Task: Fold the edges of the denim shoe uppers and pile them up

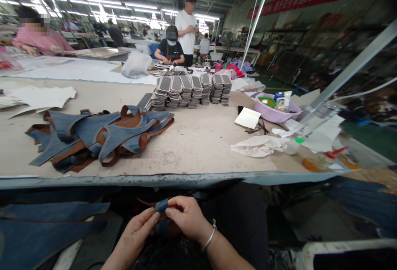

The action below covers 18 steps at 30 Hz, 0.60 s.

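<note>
Over my lap, below the table's front edge, both hands pinch one blue leather piece [162, 206] with a brown underside. My left hand [140, 225] grips its left end between thumb and fingers. At its right end my right hand [187, 215], with a bangle at the wrist, is closed on it the same way. The lower part of the piece hangs behind my fingers, partly hidden. A heap of similar blue and brown cut leather pieces [93, 131] lies on the table to the left. More flat blue pieces [40, 232] lie low at my left.
Several stacks of grey-topped panels [189, 92] stand mid-table. At right are a purple basin [276, 111], a crumpled white cloth [260, 145] and a bottle of amber liquid [319, 161]. A slanted metal pole [356, 63] rises at right. Co-workers [170, 48] are across the table.
</note>
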Tool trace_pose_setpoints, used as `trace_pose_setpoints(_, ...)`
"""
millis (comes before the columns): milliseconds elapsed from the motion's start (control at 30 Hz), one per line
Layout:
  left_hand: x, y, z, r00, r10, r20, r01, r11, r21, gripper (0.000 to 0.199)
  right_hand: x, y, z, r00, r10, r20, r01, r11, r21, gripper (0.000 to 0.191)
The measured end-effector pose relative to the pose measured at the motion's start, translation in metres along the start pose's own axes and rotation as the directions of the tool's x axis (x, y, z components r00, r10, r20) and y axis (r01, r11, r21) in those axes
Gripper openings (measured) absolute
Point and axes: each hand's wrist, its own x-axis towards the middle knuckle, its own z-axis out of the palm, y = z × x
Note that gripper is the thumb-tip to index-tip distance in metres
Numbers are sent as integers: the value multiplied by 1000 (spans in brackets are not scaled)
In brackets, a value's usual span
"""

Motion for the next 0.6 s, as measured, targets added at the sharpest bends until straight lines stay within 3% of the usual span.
trace_pose_setpoints(100,0,-5,-2,983,152,-107,-131,974,184,27,4,9,-2,981,142,133,-159,979,129,52)
trace_pose_setpoints(200,1,-10,-2,963,227,-146,-174,936,305,30,3,10,-1,968,109,227,-127,990,69,57)
trace_pose_setpoints(300,-1,-14,2,980,121,-157,-104,988,111,31,-2,3,2,967,-4,254,-6,999,41,43)
trace_pose_setpoints(400,-5,-18,9,998,-13,-55,1,976,-218,32,-7,-2,4,949,-49,310,28,997,73,40)
trace_pose_setpoints(500,-7,-22,14,999,-12,52,31,925,-380,32,-9,0,6,931,-105,349,60,989,136,41)
trace_pose_setpoints(600,-8,-21,14,996,15,91,23,917,-399,36,-8,8,9,925,-159,346,82,970,227,48)
